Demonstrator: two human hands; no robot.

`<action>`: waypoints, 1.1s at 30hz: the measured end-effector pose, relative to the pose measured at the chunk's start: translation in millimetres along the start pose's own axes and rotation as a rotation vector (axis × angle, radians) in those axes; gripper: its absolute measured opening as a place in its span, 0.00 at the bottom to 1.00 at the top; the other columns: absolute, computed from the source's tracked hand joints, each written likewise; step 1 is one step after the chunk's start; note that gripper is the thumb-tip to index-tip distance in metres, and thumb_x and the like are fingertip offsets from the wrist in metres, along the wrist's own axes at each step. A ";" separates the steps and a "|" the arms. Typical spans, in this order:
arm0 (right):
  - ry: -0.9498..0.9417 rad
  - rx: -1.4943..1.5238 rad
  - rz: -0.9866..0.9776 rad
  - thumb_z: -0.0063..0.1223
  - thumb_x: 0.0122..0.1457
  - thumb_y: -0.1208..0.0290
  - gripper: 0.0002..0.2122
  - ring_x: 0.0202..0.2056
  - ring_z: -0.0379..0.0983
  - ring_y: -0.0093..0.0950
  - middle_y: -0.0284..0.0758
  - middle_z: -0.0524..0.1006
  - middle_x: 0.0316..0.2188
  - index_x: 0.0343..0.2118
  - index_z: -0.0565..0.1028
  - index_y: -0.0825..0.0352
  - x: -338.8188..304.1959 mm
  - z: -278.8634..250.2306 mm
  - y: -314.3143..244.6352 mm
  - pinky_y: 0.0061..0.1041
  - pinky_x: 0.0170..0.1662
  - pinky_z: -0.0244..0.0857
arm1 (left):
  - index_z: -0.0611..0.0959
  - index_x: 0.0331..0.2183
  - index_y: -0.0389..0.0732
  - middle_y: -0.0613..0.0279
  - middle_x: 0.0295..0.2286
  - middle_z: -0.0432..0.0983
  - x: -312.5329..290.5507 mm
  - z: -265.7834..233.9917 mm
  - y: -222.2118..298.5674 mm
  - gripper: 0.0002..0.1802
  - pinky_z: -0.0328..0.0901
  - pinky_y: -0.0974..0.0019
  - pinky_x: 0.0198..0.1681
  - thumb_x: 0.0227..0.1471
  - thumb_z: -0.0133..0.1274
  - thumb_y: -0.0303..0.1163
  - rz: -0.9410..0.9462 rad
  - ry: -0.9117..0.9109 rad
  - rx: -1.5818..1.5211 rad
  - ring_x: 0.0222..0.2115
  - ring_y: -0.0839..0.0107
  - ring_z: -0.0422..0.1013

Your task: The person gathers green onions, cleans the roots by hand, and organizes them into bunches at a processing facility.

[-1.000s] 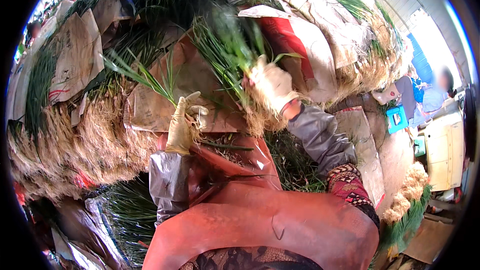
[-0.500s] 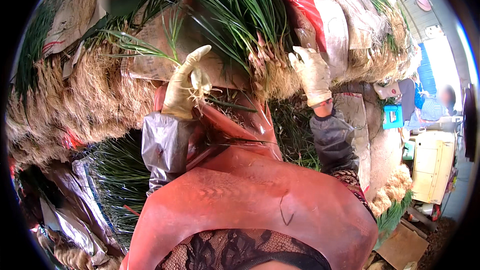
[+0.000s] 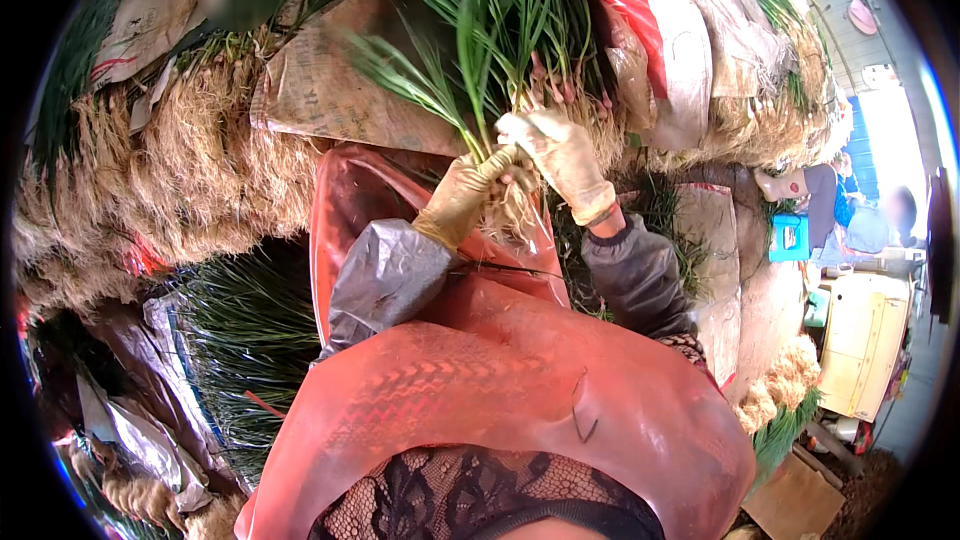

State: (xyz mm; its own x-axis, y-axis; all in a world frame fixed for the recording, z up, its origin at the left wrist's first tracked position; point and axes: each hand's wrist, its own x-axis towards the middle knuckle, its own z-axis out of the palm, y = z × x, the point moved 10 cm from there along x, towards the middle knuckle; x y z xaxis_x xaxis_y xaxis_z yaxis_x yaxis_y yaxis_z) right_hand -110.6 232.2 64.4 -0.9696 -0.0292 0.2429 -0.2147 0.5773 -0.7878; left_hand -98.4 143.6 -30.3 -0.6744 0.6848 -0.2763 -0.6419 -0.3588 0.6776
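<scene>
My gloved left hand (image 3: 458, 198) is wrapped round a few green garlic stalks (image 3: 470, 144), their long leaves pointing up and to the left. Pale roots (image 3: 516, 208) hang out below its fingers. My right hand (image 3: 565, 160), also in a cream glove, is closed against the fingertips of the left one, at the base of the stalks. Its fingers hide whatever is between them. Just beyond both hands lies a heap of green garlic (image 3: 550, 0) with pinkish stems and tangled roots.
Dense rows of roots (image 3: 210, 160) line the left, partly covered by brown sacks (image 3: 350, 90). A red-and-white sack (image 3: 640, 30) lies right of the heap. My lap is under a red plastic apron (image 3: 500, 360). Another person (image 3: 868, 225) sits far right near a blue stool (image 3: 789, 238) and cream cabinet (image 3: 865, 340).
My left hand has moved right with its stalks, and my right hand has come left to meet it. The right fingers, spread before, are now closed.
</scene>
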 end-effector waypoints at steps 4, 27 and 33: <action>0.314 -0.593 0.285 0.51 0.60 0.58 0.14 0.29 0.76 0.22 0.32 0.79 0.28 0.32 0.78 0.66 -6.8 -53.1 24.7 0.20 0.33 0.69 | 0.78 0.41 0.34 0.62 0.25 0.76 -15.1 -8.3 10.7 0.15 0.68 0.75 0.25 0.58 0.47 0.36 0.071 -0.074 -0.123 0.22 0.80 0.70; 0.076 -1.077 0.005 0.53 0.49 0.65 0.06 0.29 0.77 0.35 0.40 0.77 0.23 0.23 0.75 0.60 67.4 32.6 76.5 0.34 0.28 0.70 | 0.77 0.45 0.34 0.61 0.25 0.75 -21.2 -57.5 5.3 0.19 0.68 0.71 0.26 0.57 0.50 0.38 0.047 0.124 -0.178 0.24 0.71 0.71; -0.323 0.375 0.378 0.52 0.57 0.65 0.08 0.23 0.70 0.15 0.29 0.75 0.21 0.34 0.78 0.62 26.0 52.9 48.8 0.14 0.26 0.64 | 0.79 0.40 0.35 0.61 0.28 0.76 1.1 -75.2 -28.1 0.19 0.69 0.69 0.29 0.53 0.56 0.41 -0.087 0.226 -0.111 0.23 0.72 0.72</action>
State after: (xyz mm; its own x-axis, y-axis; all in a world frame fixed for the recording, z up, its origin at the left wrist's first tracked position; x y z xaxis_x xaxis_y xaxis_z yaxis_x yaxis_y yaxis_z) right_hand -152.5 216.5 2.3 -0.9604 -0.1582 -0.2295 0.1811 0.2716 -0.9452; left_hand -108.6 106.8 -100.9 -0.6714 0.5616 -0.4836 -0.7285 -0.3805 0.5697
